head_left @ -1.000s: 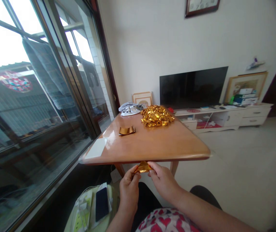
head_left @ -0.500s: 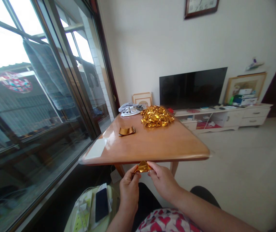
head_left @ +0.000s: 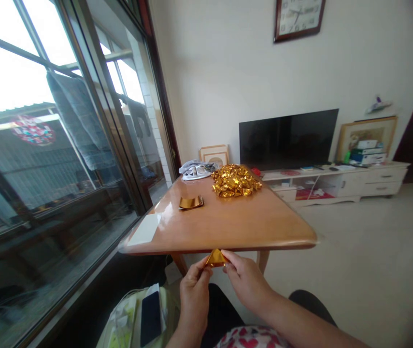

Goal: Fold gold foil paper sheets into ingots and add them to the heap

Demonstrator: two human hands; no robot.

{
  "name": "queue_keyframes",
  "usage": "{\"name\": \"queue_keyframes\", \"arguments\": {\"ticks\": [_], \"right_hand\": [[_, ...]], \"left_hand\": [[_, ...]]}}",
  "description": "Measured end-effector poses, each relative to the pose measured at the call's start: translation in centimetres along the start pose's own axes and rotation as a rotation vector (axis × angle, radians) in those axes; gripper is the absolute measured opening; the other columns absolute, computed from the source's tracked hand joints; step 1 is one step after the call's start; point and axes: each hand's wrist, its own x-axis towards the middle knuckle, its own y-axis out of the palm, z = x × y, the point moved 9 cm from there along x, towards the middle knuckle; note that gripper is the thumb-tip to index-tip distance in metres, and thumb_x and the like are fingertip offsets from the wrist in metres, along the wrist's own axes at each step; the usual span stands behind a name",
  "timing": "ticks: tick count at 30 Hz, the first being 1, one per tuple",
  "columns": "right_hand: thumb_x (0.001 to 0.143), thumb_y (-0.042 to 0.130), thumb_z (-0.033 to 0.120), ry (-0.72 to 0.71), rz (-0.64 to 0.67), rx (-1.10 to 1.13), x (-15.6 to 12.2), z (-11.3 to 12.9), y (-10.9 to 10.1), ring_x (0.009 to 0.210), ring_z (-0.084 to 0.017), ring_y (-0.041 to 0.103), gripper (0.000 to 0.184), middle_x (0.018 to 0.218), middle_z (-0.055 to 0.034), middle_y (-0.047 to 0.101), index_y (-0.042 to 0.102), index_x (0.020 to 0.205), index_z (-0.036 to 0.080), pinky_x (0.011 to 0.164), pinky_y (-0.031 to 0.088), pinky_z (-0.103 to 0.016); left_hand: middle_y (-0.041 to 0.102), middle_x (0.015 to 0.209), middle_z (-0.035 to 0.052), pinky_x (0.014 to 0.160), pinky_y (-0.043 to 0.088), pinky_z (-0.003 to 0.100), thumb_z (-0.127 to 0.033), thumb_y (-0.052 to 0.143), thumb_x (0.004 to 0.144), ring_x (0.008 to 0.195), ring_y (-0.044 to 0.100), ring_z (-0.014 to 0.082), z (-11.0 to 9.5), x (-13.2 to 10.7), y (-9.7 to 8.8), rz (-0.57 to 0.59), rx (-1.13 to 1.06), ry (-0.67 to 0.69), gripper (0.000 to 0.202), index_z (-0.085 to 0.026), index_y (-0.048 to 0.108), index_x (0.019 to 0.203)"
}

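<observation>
Between my two hands is a small piece of folded gold foil paper (head_left: 216, 258), held just in front of the near table edge. Its top comes to a point, like a triangle. My left hand (head_left: 195, 290) pinches its left corner between thumb and fingers. At the right corner, my right hand (head_left: 246, 278) grips it the same way. On the wooden table (head_left: 224, 227) lies a short stack of flat gold foil sheets (head_left: 191, 203), slightly curled. Farther back is a large heap of folded gold foil pieces (head_left: 235, 181).
A white sheet (head_left: 144, 229) lies at the table's left corner, and a grey-white bundle (head_left: 196, 170) at its far end. Low on my left, a phone (head_left: 150, 316) and a power strip (head_left: 122, 324) rest on a pale green seat. A window (head_left: 93, 121) runs along the left.
The view has tipped up slightly, so everything sits lower. The foil piece now shows a taller, broader pointed face between my hands, which still pinch both its ends.
</observation>
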Motion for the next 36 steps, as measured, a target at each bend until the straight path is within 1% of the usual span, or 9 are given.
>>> {"name": "queue_keyframes", "arguments": {"ticks": [4,8,13,16,19,23,27,31,36], "right_hand": [[0.091,0.046,0.016,0.004,0.008,-0.008,0.0,-0.2,0.3,0.094,-0.023,0.071,0.044,0.107,-0.0064,0.075,0.064,0.130,0.025,0.084,0.051,-0.030],[0.091,0.045,0.015,0.004,0.008,0.025,-0.1,-0.1,0.3,0.094,-0.021,0.070,0.042,0.106,-0.0039,0.075,0.064,0.126,0.027,0.081,0.049,-0.028],[0.090,0.051,0.018,0.067,-0.036,-0.022,0.0,-0.9,-0.3,0.090,-0.020,0.069,0.026,0.098,-0.0032,0.075,0.068,0.109,0.024,0.080,0.046,-0.027],[0.092,0.050,0.021,0.089,-0.024,-0.081,0.1,-1.3,-0.3,0.087,-0.021,0.069,0.022,0.092,-0.0036,0.075,0.069,0.103,0.023,0.079,0.044,-0.028],[0.094,0.048,0.021,0.094,0.012,-0.134,0.1,-1.4,0.0,0.086,-0.021,0.068,0.023,0.089,-0.0045,0.074,0.069,0.102,0.021,0.076,0.042,-0.028],[0.095,0.044,0.021,0.082,0.029,-0.210,-0.1,-0.9,0.0,0.081,-0.020,0.068,0.023,0.084,-0.0043,0.073,0.068,0.097,0.020,0.069,0.037,-0.028],[0.095,0.045,0.019,0.074,0.032,-0.278,-0.4,-0.5,0.1,0.078,-0.019,0.067,0.021,0.081,-0.0035,0.072,0.066,0.091,0.020,0.065,0.032,-0.028],[0.095,0.045,0.020,0.068,0.043,-0.296,-0.5,-0.6,0.4,0.080,-0.019,0.067,0.021,0.083,-0.0040,0.072,0.066,0.095,0.020,0.066,0.032,-0.028],[0.096,0.045,0.022,0.085,0.086,-0.326,-0.5,-0.9,0.5,0.081,-0.019,0.067,0.023,0.085,-0.0040,0.073,0.068,0.097,0.021,0.066,0.033,-0.027]], "left_hand": [[0.076,0.107,0.0100,0.092,0.049,0.036,-0.032,0.071,0.075,0.102,0.066,0.0268,0.2,0.0,0.0,0.007,-0.017,0.002,0.036,-0.017,0.077,0.108],[0.075,0.108,0.0104,0.090,0.049,0.036,-0.032,0.071,0.074,0.101,0.066,0.0263,0.3,0.1,-0.1,0.009,-0.022,-0.014,0.039,-0.017,0.076,0.109],[0.075,0.107,0.0099,0.083,0.049,0.031,-0.032,0.070,0.074,0.093,0.065,0.0224,0.7,0.3,-0.3,0.000,-0.031,-0.045,0.046,-0.016,0.073,0.117],[0.075,0.105,0.0104,0.080,0.049,0.031,-0.032,0.068,0.075,0.091,0.065,0.0222,1.0,0.4,-0.3,0.007,-0.008,-0.046,0.046,-0.014,0.072,0.118],[0.076,0.105,0.0109,0.081,0.049,0.032,-0.030,0.065,0.076,0.091,0.066,0.0236,1.0,0.4,-0.1,0.024,0.045,-0.026,0.043,-0.015,0.074,0.115],[0.076,0.107,0.0094,0.087,0.049,0.035,-0.025,0.061,0.076,0.098,0.067,0.0258,0.5,0.4,0.1,0.041,0.111,0.020,0.039,-0.017,0.076,0.111],[0.077,0.102,0.0079,0.090,0.049,0.036,-0.026,0.061,0.077,0.096,0.068,0.0259,0.4,0.5,0.1,0.056,0.184,0.066,0.034,-0.018,0.077,0.106],[0.077,0.102,0.0072,0.089,0.050,0.036,-0.025,0.061,0.077,0.097,0.069,0.0259,0.7,0.7,-0.1,0.059,0.211,0.093,0.033,-0.019,0.078,0.105],[0.077,0.100,0.0058,0.087,0.050,0.035,-0.023,0.059,0.078,0.095,0.069,0.0251,1.0,0.8,-0.3,0.055,0.230,0.088,0.035,-0.020,0.077,0.107]]}}
